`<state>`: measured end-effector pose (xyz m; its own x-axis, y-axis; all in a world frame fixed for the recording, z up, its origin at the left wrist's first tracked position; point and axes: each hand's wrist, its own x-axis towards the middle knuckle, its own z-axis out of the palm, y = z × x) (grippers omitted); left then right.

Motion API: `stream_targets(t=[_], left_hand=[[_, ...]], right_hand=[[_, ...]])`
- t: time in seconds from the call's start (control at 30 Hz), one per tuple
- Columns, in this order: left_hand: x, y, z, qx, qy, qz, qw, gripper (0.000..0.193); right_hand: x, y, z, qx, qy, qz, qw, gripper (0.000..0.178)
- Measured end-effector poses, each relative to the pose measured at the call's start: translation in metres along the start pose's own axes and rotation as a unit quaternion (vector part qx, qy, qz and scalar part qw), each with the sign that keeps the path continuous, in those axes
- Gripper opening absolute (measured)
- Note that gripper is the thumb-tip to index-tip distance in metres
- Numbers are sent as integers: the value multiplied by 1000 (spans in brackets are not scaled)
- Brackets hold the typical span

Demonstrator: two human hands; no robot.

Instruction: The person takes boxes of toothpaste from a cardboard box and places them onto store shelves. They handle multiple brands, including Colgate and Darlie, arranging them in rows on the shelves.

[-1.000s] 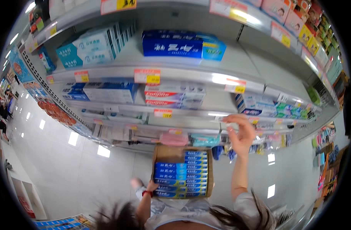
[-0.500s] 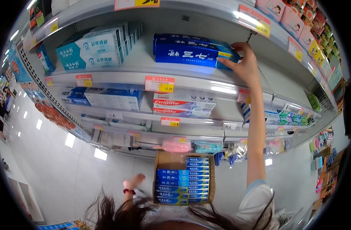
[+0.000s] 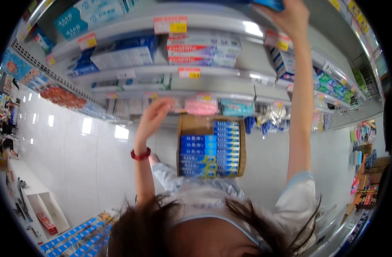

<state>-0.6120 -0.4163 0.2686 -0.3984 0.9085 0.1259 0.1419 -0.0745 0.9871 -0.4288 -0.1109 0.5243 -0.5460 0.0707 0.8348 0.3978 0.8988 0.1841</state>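
At the top edge of the view, my right hand [image 3: 290, 19] grips the end of a blue toothpaste box [image 3: 271, 3] on the upper shelf; most of that box is cut off. My left hand [image 3: 155, 115] is raised in front of the lower shelves, holding nothing, its fingers stretched out and a little blurred. A dark red band [image 3: 140, 153] circles that wrist. Below and between my arms stands an open cardboard carton [image 3: 242, 150]. Blue toothpaste boxes [image 3: 198, 145] lie stacked in it in two columns, with bare cardboard showing at its far left.
White-and-teal boxes [image 3: 91, 15] stand at the upper left. Red-and-white toothpaste boxes [image 3: 202, 50] and blue-and-white boxes [image 3: 125, 53] fill parts of the shelf below. Pink [image 3: 201, 106] and teal packs [image 3: 236, 107] hang low behind the carton. A white shelf unit [image 3: 41, 201] stands at lower left.
The view has tipped down, so the shelves sit higher in it. My left hand has risen from beside the carton toward the lower shelves. My right hand stays at the blue toothpaste box.
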Motion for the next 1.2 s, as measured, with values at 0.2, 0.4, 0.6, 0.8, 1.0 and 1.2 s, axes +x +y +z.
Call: stream_targets(t=[0.2, 0.4, 0.6, 0.8, 1.0, 1.2], left_hand=[[-15, 44, 3, -22, 22, 58, 998, 29], [-40, 25, 42, -124, -21, -33, 992, 57], [-68, -81, 85, 76, -224, -360, 903, 62], [-118, -147, 88, 53, -235, -468, 850, 61], [-121, -171, 96, 5, -204, -456, 866, 54], [-101, -217, 128, -140, 78, -412, 897, 57]], right_hand=[[-90, 12, -51, 34, 154, -34, 987, 40], [-242, -55, -76, 185, -94, 135, 969, 44], [-371, -176, -64, 254, -301, 280, 875, 42], [-488, -221, -41, 422, -333, 561, 630, 45], [-481, -192, -18, 517, -355, 764, 151, 50], [-519, -173, 51, 466, -299, 777, 300, 45]])
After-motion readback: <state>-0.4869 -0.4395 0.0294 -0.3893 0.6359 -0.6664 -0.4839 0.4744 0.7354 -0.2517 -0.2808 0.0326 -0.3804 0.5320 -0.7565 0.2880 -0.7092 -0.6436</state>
